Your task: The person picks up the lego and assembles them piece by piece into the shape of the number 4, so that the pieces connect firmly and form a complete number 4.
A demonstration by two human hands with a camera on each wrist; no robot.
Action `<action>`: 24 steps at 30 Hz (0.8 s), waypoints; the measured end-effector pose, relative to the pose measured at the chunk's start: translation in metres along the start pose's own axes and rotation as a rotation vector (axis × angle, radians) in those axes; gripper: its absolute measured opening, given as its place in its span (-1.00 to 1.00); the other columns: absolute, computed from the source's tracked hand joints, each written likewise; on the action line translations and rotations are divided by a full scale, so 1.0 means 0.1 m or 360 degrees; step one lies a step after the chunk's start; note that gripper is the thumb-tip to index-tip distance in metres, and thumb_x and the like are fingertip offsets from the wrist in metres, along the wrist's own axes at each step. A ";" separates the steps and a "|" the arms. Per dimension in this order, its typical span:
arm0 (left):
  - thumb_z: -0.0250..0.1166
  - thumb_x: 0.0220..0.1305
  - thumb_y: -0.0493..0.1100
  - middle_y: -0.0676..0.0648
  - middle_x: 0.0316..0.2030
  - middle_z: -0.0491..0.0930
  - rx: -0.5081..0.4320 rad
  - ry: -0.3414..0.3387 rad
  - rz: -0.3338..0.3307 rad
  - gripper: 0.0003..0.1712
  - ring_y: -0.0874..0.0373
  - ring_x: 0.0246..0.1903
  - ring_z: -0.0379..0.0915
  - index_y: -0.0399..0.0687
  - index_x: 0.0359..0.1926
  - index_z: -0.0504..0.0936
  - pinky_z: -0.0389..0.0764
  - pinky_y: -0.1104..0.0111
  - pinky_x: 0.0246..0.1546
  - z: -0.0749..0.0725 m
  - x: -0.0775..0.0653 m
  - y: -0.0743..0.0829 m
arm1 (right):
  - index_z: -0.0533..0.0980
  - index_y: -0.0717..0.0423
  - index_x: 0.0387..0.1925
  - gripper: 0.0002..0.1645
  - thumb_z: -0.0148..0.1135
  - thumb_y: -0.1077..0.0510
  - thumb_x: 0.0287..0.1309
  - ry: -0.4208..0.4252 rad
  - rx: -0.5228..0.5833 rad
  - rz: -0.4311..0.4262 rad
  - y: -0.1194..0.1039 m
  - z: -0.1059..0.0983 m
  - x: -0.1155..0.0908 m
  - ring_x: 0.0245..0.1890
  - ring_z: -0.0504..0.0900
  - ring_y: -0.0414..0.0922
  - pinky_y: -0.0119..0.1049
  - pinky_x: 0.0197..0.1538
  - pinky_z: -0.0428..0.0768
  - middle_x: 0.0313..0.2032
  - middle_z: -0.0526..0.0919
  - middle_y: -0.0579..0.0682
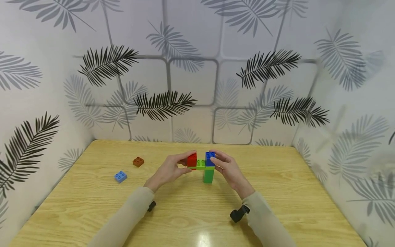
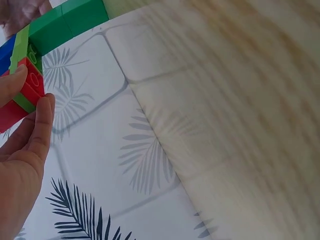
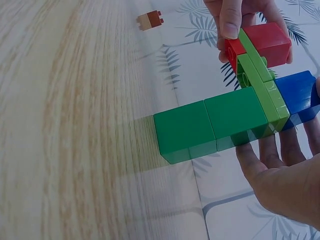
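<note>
In the head view, a small toy brick build stands on the table. Its column is two green bricks [image 3: 210,125], one on the other, under a long light green brick [image 1: 201,165] laid sideways. A blue brick [image 1: 208,161] sits above the column. At the long brick's left end is a red brick [image 1: 192,161], with a second red piece [image 3: 235,46] on its underside in the right wrist view. My left hand [image 1: 168,170] pinches the red bricks from above and below. My right hand [image 1: 230,171] holds the blue brick, thumb in front and fingers behind.
A light blue brick [image 1: 120,176] and an orange-brown brick [image 1: 138,162] lie apart on the wooden table [image 1: 277,192], to the left. A leaf-patterned white backdrop [image 1: 191,82] rises behind the table and along both sides.
</note>
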State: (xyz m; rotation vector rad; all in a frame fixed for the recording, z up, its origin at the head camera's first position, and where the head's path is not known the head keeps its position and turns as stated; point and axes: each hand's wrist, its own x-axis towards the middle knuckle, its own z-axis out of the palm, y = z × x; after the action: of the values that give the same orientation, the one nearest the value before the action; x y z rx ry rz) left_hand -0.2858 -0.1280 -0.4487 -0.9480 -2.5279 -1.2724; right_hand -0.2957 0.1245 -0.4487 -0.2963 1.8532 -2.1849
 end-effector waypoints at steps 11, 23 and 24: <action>0.48 0.12 -0.18 -0.07 0.00 0.68 0.0135 -0.0056 -0.0042 -0.13 -0.08 -0.07 0.62 0.19 0.43 0.33 0.66 0.19 -0.13 -0.06 0.01 -0.05 | 0.36 0.14 0.35 -0.39 0.23 0.07 0.33 0.0006 0.0015 -0.0003 0.01 -0.01 0.01 0.11 0.54 -0.18 -0.30 0.20 0.53 0.22 0.47 0.03; 0.41 0.21 -0.01 0.06 -0.29 0.73 -0.0043 0.0207 -0.0233 -0.62 0.24 -0.29 0.60 0.04 0.04 0.69 0.62 0.33 -0.21 -0.22 -0.09 -0.12 | 0.35 0.12 0.36 -0.38 0.22 0.08 0.34 -0.0019 -0.0001 0.0007 0.00 -0.01 0.01 0.10 0.56 -0.18 -0.20 0.28 0.47 0.29 0.41 0.13; 0.39 0.23 -0.02 0.06 -0.28 0.73 -0.0041 0.0183 -0.0248 -0.65 0.23 -0.29 0.60 0.04 0.03 0.70 0.61 0.32 -0.21 -0.26 -0.10 -0.12 | 0.35 0.12 0.36 -0.38 0.22 0.07 0.33 -0.0019 -0.0004 0.0006 0.00 -0.01 0.01 0.10 0.56 -0.18 -0.20 0.28 0.48 0.29 0.41 0.12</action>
State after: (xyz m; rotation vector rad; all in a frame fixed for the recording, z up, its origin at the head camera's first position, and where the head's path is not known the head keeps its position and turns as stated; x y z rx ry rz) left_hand -0.2891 -0.1582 -0.4444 -0.6722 -2.5436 -1.3624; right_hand -0.2970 0.1254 -0.4485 -0.3053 1.8491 -2.1738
